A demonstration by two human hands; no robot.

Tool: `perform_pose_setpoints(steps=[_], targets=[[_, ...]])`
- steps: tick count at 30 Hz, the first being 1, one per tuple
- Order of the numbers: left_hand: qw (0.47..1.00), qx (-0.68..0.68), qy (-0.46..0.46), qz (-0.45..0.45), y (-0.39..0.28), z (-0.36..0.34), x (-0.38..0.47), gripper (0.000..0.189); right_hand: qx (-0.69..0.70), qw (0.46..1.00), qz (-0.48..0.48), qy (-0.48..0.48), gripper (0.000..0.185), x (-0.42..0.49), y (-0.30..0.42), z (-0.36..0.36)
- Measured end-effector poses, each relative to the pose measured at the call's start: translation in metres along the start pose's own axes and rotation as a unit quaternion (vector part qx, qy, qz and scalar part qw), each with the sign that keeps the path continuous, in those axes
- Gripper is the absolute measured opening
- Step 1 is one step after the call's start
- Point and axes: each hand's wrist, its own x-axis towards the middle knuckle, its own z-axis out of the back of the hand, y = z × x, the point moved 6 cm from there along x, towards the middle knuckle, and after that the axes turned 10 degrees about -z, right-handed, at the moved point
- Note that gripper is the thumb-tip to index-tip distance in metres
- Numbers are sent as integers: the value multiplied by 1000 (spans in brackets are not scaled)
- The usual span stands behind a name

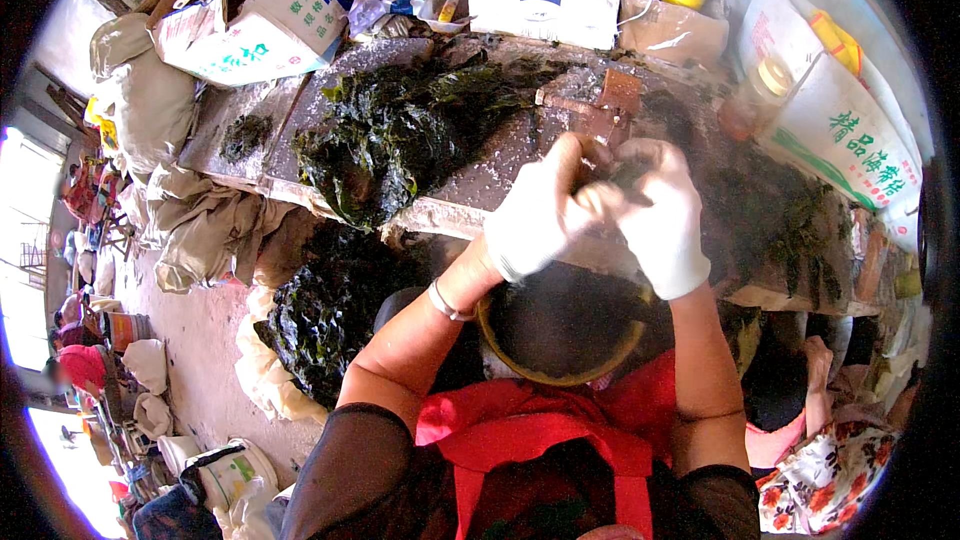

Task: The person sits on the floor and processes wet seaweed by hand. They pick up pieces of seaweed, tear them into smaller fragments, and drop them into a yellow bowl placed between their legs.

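Note:
My left hand [536, 210] and my right hand [660, 214], both in white gloves with bare fingertips, meet above the front edge of the table. Their fingers are bent together around a small dark piece of seaweed [631, 171], blurred and mostly hidden by the fingers. Below the hands, at my lap, is a round basin with a yellowish rim [559, 382]; its inside looks dark. Just beyond my fingertips a rusty-brown block-like fixture [619, 94] rests on the tabletop. A heap of wet dark green seaweed [405, 135] lies left of my hands, reaching over the table edge.
White grains dot the wooden table [487, 187]. More seaweed [780, 202] spreads at the right. Cartons [255, 22], a white box of strips [544, 13], a jar [754, 97] and a printed bag [847, 120] line the back. An open sack of seaweed [259, 360] stands lower left; another person's arm [817, 382] shows at right.

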Motion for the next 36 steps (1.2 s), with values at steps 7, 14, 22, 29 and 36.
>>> perform_pose_setpoints(steps=[7,14,22,29,36], targets=[[901,-403,-32,160,31,-27,-17,35,39,999,14,-6,16,-7,5,-11],[616,-704,71,346,18,-48,-33,47,505,813,-284,58,18,-4,-39,-10],[971,-183,57,143,40,-7,-16,25,277,952,-121,43,21,20,-47,31],[987,28,150,-50,33,-16,-13,19,-147,960,-112,212,52,0,-14,-5],[971,-187,123,88,69,-19,-22,18,3,991,0,134,30,-1,-24,-13]])
